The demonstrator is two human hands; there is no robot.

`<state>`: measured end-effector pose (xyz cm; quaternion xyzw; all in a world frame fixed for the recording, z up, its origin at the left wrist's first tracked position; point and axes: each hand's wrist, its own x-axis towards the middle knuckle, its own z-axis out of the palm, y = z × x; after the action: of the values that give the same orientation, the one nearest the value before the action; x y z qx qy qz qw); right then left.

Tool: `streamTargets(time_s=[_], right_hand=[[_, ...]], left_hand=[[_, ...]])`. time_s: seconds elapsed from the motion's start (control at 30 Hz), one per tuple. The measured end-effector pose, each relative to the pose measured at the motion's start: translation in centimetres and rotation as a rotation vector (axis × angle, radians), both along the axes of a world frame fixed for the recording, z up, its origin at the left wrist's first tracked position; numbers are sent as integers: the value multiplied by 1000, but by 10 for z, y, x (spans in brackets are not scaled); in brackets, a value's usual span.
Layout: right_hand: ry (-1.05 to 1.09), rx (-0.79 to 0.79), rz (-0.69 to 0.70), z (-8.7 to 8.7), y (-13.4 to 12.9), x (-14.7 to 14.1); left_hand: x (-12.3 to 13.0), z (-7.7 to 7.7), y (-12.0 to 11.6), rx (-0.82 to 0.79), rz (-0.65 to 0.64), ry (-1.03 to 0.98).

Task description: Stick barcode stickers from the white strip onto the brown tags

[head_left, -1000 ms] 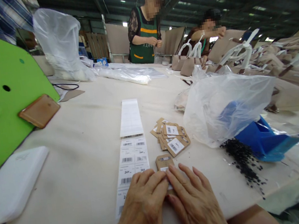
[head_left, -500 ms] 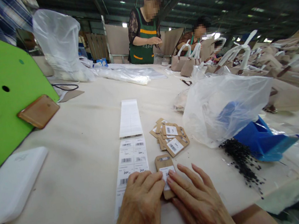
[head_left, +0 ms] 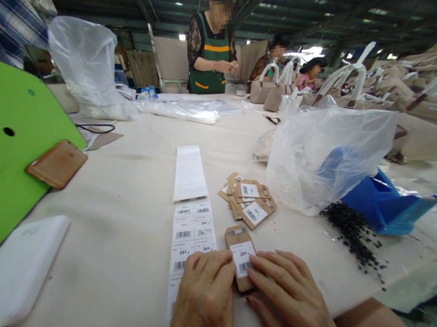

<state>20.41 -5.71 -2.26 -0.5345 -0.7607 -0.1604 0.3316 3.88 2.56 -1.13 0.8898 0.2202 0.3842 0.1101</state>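
Hands (head_left: 289, 291) flank the brown tag (head_left: 238, 238); the left (head_left: 205, 302) hides some printed labels (head_left: 184, 234).

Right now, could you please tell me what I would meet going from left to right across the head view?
Brown phone → left hand → labelled cardboard tag between the hands → right hand → bunch of black strings.

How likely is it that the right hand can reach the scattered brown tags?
Likely yes: the scattered brown tags lie just beyond the right hand, with no object seen between them; the crumpled plastic bag sits to the tags' right.
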Motion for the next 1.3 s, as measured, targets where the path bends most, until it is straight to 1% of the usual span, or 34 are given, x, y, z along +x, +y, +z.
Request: streamTargets(time_s=[0.1,0.17,0.27,0.37,0.43,0.5,0.53,0.57,0.67,0.7,0.73,0.8,0.9,1.0,1.17,1.3], right_hand=[[38,-56,-39,1,-2,3],[54,-99,-23,2,0,2],[119,-118,-2,3,3,3],[159,-175,19,3,4,5],[170,-180,45,4,2,7],[230,-199,63,5,0,6],[300,-219,40,6,-1,6],[398,-258,-23,7,0,5],[720,-476,-325,14,9,2],[775,-557,-405,16,15,1],[794,-636,-455,19,22,1],[786,-724,-487,24,36,1],[812,-729,-500,26,54,2],[875,-695,-495,22,62,2],[1025,-684,-433,16,62,4],[1151,-687,-362,15,60,7]], left_hand=[[1,-2,-1,-22,6,-16],[1,-5,-1,-32,13,-25],[1,-9,0,-52,22,-32],[0,-6,0,-33,14,-14],[0,-4,0,-9,11,-6],[-1,-3,0,-7,14,13],[-1,-4,-1,-8,15,22],[-1,-5,-1,-6,18,21],[-1,-8,-2,0,12,18],[-1,-8,-1,2,11,19],[-1,-8,-1,4,8,28],[-1,-6,0,2,9,57],[-2,-4,1,6,16,57],[-1,-5,1,8,20,36],[2,-16,-2,-6,34,-41],[2,-17,-4,-49,55,4]])
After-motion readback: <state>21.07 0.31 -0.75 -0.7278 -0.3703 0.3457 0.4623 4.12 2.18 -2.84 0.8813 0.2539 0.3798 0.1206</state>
